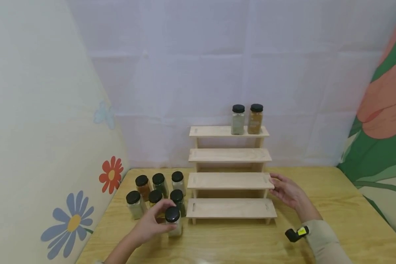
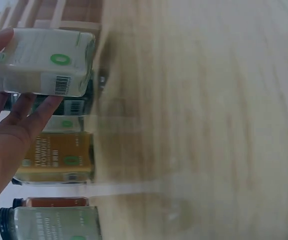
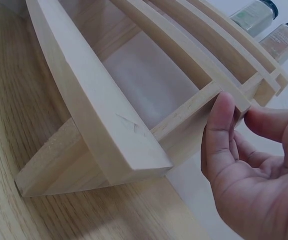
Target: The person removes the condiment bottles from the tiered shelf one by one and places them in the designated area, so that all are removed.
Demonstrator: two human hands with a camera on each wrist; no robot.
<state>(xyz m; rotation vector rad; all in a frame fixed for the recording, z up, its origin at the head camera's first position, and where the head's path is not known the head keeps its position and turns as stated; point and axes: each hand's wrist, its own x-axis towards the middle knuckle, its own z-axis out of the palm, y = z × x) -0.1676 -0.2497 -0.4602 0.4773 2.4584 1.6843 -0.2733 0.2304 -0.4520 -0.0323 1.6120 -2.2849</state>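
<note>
My left hand holds a square glass spice jar of pale powder with a black lid, thumb on one side and fingers on the other. The left wrist view shows that jar's barcode and green mark; whether its base touches the table, I cannot tell. To its right stands a four-step wooden rack. My right hand pinches the right end of the rack's second step from the bottom between thumb and fingers. On the top step, towards the right, stand a jar of grey-green powder and a jar of orange-brown powder.
Left of the rack, several black-lidded jars cluster on the wooden table, among them a red-brown one, a pale green one and a dark green one. White cloth hangs behind; flowered panels flank the table.
</note>
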